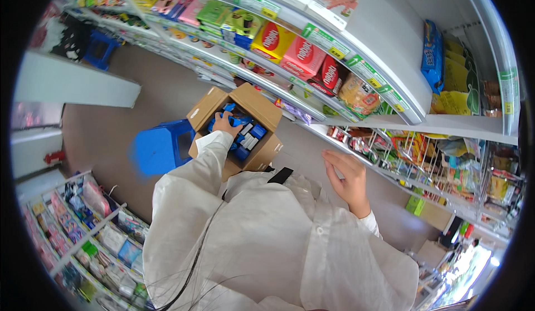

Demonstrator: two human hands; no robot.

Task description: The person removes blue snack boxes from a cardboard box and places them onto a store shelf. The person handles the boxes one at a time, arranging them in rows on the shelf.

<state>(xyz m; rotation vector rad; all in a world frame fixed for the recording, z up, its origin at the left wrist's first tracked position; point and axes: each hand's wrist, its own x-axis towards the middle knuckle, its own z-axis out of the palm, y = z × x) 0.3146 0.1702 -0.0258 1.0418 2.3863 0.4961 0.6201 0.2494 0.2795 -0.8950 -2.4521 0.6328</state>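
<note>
My left hand reaches down into an open cardboard box, its fingers curled around a blue packet. Part of that packet is hidden beneath the hand. Around it in the box lie more blue packs and several small white-sided boxes. The box's flaps are folded outward. My right hand is raised to the right of the box, over the floor, with nothing in it; the thumb stands a little apart from the fingers.
A blue plastic stool stands against the box's left side. Ahead and to the right runs a shelf unit with boxed snacks, including Nabati boxes. Wire racks hold bagged goods at right. Another stocked shelf is at lower left.
</note>
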